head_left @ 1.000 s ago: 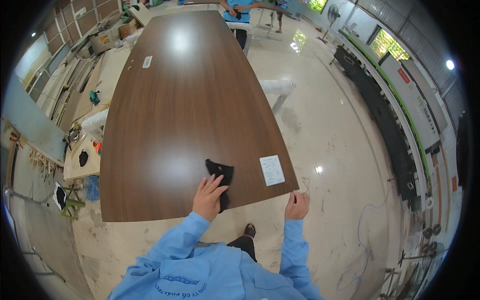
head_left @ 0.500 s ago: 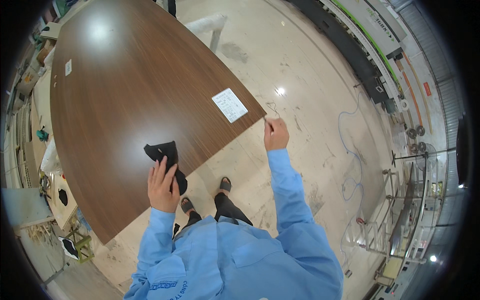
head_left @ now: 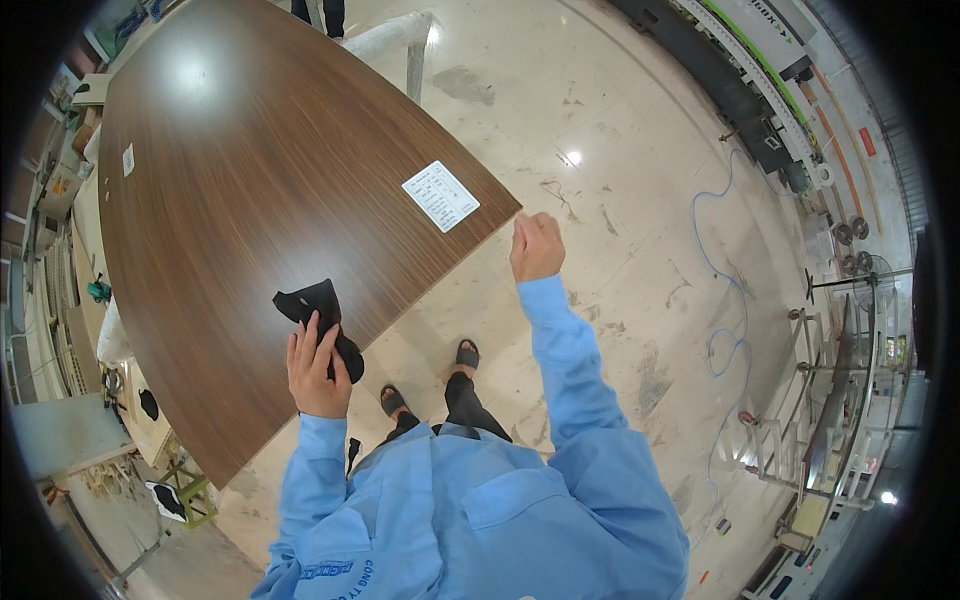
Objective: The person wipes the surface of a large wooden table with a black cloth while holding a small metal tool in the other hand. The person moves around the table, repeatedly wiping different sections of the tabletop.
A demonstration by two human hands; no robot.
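Observation:
A large brown wood-grain panel point(head_left: 240, 200) stretches away from me on the left, with a white printed label point(head_left: 441, 196) near its right corner. By the panel's near edge, my left hand point(head_left: 318, 368) lies over a bunched black cloth point(head_left: 318, 302), its fingers on top and the thumb along its right side. My right hand point(head_left: 538, 246) is closed in a pinch just beside the panel's right corner. Whatever its fingertips hold, if anything, is too small to make out.
A long machine point(head_left: 715, 95) with a green stripe stands at the far right. A blue hose point(head_left: 742, 285) winds over the pale floor. Metal racks point(head_left: 830, 400) stand on the right. Beyond the panel is a wrapped stand point(head_left: 414, 65), with a person's dark-clad legs point(head_left: 330, 15) nearby.
The view has shifted slightly. My right hand stays pinched by the corner, now slightly below it and turned more inward. My left hand remains on the black cloth, its fingers a little more bent.

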